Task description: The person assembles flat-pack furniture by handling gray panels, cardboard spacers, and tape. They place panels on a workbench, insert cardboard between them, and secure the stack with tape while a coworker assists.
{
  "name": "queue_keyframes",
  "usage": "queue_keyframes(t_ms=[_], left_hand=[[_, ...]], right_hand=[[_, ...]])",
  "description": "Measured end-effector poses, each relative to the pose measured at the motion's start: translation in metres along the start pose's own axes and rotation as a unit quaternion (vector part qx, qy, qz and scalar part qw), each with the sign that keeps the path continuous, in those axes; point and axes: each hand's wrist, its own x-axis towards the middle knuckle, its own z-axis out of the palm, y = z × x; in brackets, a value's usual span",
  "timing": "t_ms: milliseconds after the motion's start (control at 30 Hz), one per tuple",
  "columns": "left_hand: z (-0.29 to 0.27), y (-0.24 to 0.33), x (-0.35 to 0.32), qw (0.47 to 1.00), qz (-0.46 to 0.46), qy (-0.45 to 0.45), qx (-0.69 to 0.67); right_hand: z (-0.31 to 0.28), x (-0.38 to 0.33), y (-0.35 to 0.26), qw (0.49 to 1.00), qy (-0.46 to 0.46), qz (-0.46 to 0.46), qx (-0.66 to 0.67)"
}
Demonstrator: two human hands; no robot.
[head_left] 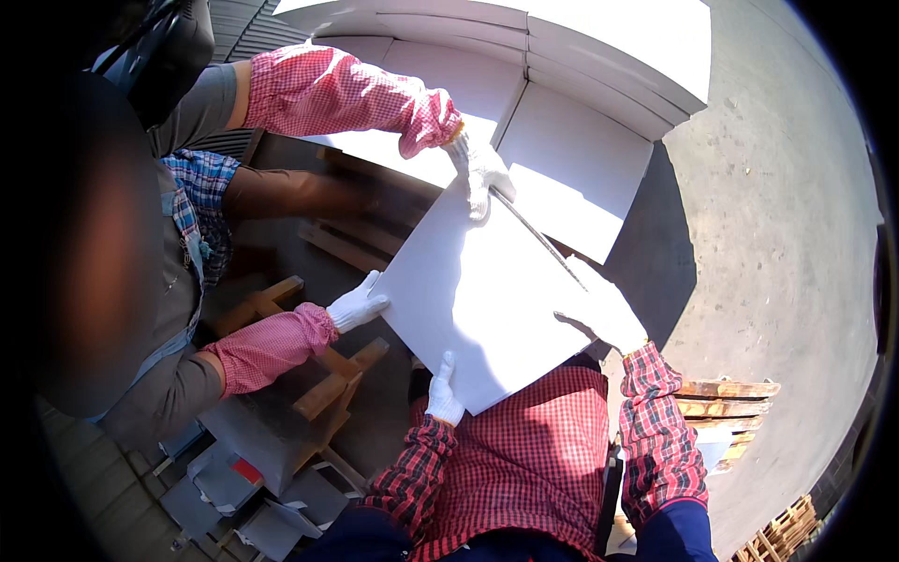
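A large white flat board (468,290) is held at a tilt in front of my body, with a thin grey strip along its far right edge. My left hand (445,391), in a white knit glove, grips the near left edge with its thumb on top. On the right edge, my gloved right hand (604,307) is closed, and its fingers beneath are hidden. A co-worker's gloved hand (483,176) holds the far corner. The same co-worker's other gloved hand (359,304) touches the left corner.
Beyond the board stand stacked white boards (571,159) on a wooden pallet (351,245). The co-worker's arm (346,98) reaches in from the left. Wooden frames (342,384) and grey pieces (211,492) lie at lower left. More pallets (726,407) sit on the concrete floor at right.
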Motion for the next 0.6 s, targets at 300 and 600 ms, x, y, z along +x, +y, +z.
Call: queue_keyframes(t_ms=[300, 600], left_hand=[[0.176, -0.068, 0.049, 0.989, -0.025, -0.092, -0.117], [0.204, -0.103, 0.113, 0.985, 0.035, -0.093, -0.138]], right_hand=[[-0.134, 0.113, 0.091, 0.995, 0.017, 0.003, -0.099], [-0.143, 0.097, 0.075, 0.970, 0.205, -0.109, -0.067]])
